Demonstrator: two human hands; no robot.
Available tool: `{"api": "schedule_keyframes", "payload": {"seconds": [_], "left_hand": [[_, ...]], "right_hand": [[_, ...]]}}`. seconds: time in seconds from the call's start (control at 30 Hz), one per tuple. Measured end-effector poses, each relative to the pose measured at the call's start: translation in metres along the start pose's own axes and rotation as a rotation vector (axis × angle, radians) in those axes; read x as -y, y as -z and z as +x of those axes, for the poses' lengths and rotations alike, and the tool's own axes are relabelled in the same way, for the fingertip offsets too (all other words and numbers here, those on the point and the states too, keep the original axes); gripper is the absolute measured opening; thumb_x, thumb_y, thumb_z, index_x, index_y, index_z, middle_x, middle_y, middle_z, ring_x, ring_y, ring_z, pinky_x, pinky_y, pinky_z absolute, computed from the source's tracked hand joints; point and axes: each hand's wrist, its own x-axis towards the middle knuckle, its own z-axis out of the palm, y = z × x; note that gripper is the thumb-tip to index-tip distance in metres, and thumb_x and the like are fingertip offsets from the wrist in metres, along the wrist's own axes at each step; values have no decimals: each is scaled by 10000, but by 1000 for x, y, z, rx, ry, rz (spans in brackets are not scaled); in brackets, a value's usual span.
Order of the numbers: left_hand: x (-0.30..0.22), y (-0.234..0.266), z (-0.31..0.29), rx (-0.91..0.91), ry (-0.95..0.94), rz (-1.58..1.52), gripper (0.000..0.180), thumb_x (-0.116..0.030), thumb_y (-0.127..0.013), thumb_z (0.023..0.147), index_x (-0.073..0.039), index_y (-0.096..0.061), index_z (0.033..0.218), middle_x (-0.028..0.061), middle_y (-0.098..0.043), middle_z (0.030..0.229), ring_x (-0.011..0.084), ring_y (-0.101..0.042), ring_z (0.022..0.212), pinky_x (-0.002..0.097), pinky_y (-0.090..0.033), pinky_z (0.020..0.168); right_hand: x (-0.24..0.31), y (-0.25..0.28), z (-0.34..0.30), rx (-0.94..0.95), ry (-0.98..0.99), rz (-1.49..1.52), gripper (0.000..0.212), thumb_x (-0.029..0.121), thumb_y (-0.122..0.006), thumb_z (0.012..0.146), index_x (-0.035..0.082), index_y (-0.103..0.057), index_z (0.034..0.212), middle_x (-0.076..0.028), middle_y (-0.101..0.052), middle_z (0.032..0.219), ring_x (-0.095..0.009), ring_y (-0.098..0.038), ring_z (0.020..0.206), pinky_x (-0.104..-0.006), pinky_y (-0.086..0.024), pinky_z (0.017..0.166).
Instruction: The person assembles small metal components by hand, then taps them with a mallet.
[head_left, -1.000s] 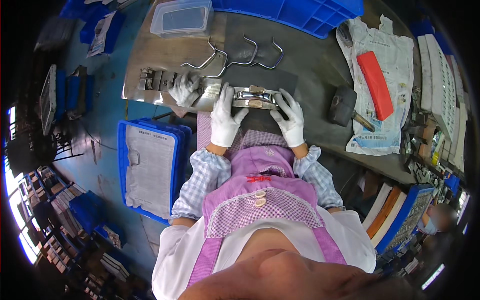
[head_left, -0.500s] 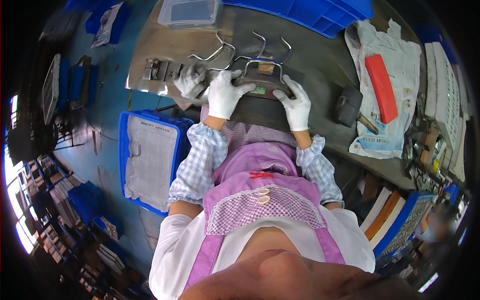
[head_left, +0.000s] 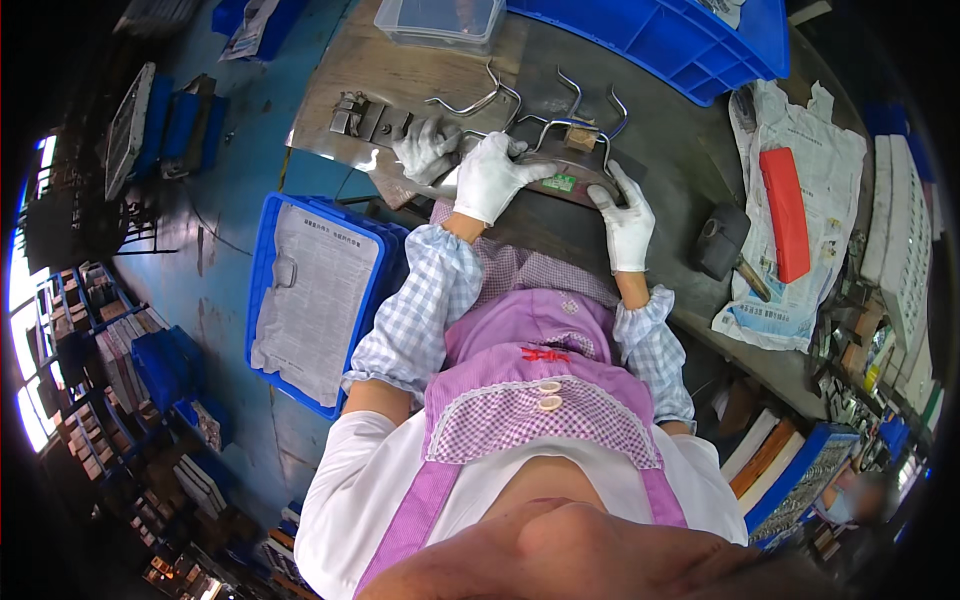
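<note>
A bent shiny metal wire (head_left: 546, 122) with two upturned prongs lies against a dark curved block (head_left: 535, 180) that bears a green label. My left hand (head_left: 490, 182), in a white glove, closes at the wire's left end, its thumb stretched along the block. At the other end my right hand (head_left: 629, 225), also gloved, has finger and thumb around the wire; the exact contact is partly hidden. Behind the wire sits a small brown block (head_left: 581, 136). Beside my left hand are a second bent wire (head_left: 478, 104) and a greyish loose glove (head_left: 424, 150).
A metal clamp-like fixture (head_left: 365, 118) is at the table's left. Behind stand a clear plastic box (head_left: 440, 38) and a blue crate (head_left: 650, 50). Rightward lie a black-headed mallet (head_left: 722, 240) and a red bar-shaped object (head_left: 783, 215) on newspaper. A paper-lined blue bin (head_left: 262, 285) stands left.
The whole view has shifted, so the table and hands appear farther right and slightly lower. Both hands stay at the wire and curved block, with little change in their grip.
</note>
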Motion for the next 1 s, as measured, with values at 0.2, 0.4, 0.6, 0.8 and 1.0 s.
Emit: {"api": "schedule_keyframes", "payload": {"seconds": [0.2, 0.4, 0.6, 0.8, 1.0], "left_hand": [[15, -14, -30, -227, -224, -36, 585, -311, -927, 622, -15, -679, 1062, 129, -703, 1049, 326, -676, 955, 424, -533, 836], [33, -27, -56, -239, -332, -144, 703, -203, -900, 673, -12, -595, 1278, 171, -633, 1344, 376, -641, 1134, 425, -526, 951], [23, -25, -68, -168, -301, 76, 746, -296, -828, 797, -23, -516, 1418, 173, -592, 1404, 384, -590, 1212, 454, -491, 1010], [12, 0, -60, -253, -368, 97, 605, -219, -809, 821, -24, -589, 1349, 165, -649, 1277, 392, -607, 1161, 450, -494, 996], [-27, 24, -30, -30, -462, -155, 279, -63, -773, 825, -91, -715, 1096, 72, -683, 988, 203, -648, 778, 315, -523, 709]], "right_hand": [[17, 10, -13, -55, 464, -746, 589, 374, -828, 743, 72, -677, 1225, -92, -693, 1185, -303, -649, 893, -410, -524, 781], [-5, 15, -32, -39, 513, -643, 611, 294, -847, 724, 126, -657, 1280, -49, -648, 1312, -268, -646, 913, -398, -517, 761], [9, 19, -41, 9, 382, -681, 537, 288, -795, 811, 123, -656, 1303, -84, -645, 1327, -321, -646, 993, -428, -533, 828], [34, 76, -17, -66, 387, -381, 412, 34, -719, 835, 77, -701, 1245, -142, -700, 1224, -321, -644, 1153, -403, -481, 1034], [-4, 237, 5, -188, 45, -1418, 484, 47, -633, 777, 190, -717, 1231, -103, -694, 1196, -334, -643, 1079, -431, -510, 940]]}}
